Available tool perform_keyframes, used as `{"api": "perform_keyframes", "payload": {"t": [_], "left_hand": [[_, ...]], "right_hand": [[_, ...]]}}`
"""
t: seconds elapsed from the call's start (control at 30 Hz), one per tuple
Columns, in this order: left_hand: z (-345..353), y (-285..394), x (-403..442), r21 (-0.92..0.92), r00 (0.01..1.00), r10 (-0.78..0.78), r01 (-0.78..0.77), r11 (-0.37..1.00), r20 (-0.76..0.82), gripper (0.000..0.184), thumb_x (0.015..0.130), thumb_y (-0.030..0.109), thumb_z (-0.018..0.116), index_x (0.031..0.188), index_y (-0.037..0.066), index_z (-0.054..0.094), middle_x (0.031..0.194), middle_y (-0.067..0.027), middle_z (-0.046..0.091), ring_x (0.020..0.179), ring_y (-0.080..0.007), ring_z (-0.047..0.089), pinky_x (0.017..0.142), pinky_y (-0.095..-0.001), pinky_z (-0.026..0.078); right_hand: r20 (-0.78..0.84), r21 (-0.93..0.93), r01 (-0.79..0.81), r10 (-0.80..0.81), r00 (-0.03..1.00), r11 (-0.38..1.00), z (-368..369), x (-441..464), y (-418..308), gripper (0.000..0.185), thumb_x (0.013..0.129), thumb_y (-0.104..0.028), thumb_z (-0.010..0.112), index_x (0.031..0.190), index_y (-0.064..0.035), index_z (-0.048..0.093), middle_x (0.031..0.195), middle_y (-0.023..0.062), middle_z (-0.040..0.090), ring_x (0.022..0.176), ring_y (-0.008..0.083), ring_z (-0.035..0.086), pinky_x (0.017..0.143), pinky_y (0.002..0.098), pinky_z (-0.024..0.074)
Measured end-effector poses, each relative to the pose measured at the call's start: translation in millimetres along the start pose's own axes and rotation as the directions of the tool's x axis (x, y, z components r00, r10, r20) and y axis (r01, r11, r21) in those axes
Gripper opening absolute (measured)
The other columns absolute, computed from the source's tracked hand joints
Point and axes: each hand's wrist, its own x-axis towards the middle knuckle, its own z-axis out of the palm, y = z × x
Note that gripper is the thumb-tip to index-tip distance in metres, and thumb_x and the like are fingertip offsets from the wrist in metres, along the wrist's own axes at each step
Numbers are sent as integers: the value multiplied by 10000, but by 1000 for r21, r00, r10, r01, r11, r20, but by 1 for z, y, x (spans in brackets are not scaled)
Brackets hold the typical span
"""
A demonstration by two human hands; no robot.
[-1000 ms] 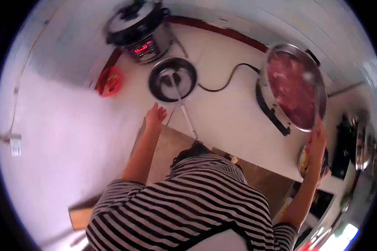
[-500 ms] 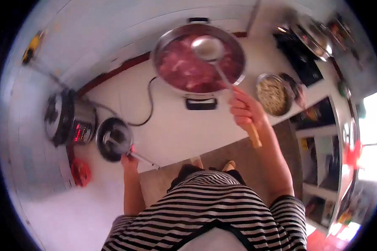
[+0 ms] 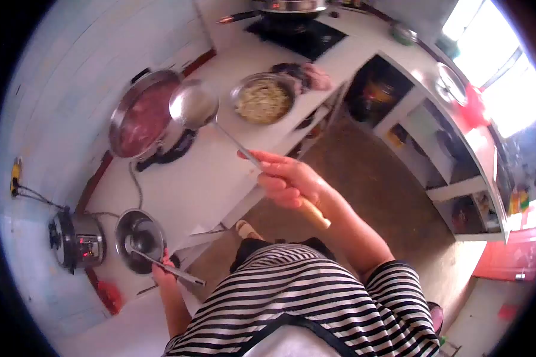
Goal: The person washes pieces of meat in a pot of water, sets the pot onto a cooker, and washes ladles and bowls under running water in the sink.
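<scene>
Watching through the head view, I see the right hand [image 3: 289,178] gripping a ladle [image 3: 193,106] by its handle, fingers curled round it. Its bowl hangs towards the upper left, between a wide pot [image 3: 122,112] of reddish meat [image 3: 146,119] and a dish [image 3: 284,83] of pale pieces [image 3: 261,102]. I can't tell whether it carries liquid; if it does, a tilt of that wrist could drip on the counter [image 3: 202,184]. A low swing might clip the pot's rim.

At lower left, the left hand [image 3: 162,272] is at the edge of a metal bowl [image 3: 153,229]. I can't tell whether its fingers close on the rim or on the utensil [image 3: 184,275] lying across it. That long handle juts towards the striped shirt [image 3: 292,279]; a snag could flip it out or tip the bowl.
</scene>
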Motion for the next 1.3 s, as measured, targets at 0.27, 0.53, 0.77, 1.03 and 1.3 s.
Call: {"api": "perform_keyframes", "payload": {"t": [0.27, 0.53, 0.77, 1.03, 1.3], "left_hand": [[50, -123, -53, 398, 915, -403, 360, 844, 27, 258, 861, 265, 336, 939, 32, 414, 924, -250, 557, 492, -137, 459, 373, -197, 389], [232, -304, -113, 779, 816, -560, 255, 573, 145, 157, 849, 255, 406, 812, 103, 391, 748, -217, 547, 453, -176, 468, 381, -264, 392], [354, -511, -172, 969, 684, -719, 73, 235, 123, 211, 865, 251, 390, 833, 43, 415, 636, -115, 494, 452, -219, 502, 388, -302, 425], [449, -760, -325, 997, 337, -941, -79, -17, 11, 212, 875, 238, 325, 870, 34, 385, 547, -114, 456, 439, -195, 428, 414, -291, 352], [466, -945, -472, 937, 51, -981, -293, -192, -185, 230, 870, 198, 296, 764, 21, 398, 578, -135, 491, 410, -148, 407, 419, -256, 368]], "right_hand": [[-195, 36, 198, -188, 963, 980, -34, -169, 52, 366, 913, -135, 331, 1279, -149, 318, 569, -18, 326, 382, 41, 273, 289, 161, 235], [-310, -22, 517, -498, 810, 856, -50, -329, 61, 389, 907, -139, 347, 1293, -150, 296, 556, -20, 320, 392, 42, 264, 313, 165, 231], [-396, 27, 835, -762, 513, 549, -91, -464, 58, 435, 890, -124, 381, 1308, -133, 260, 566, 8, 356, 369, 54, 302, 294, 168, 274], [-531, -133, 958, -834, 147, 254, -122, -623, 10, 402, 912, -128, 316, 1309, -162, 268, 567, 1, 325, 359, 51, 278, 283, 185, 318], [-507, -193, 978, -846, -167, -78, -163, -756, 7, 410, 914, -132, 305, 1318, -133, 234, 562, 2, 304, 347, 45, 279, 271, 183, 331]]}}
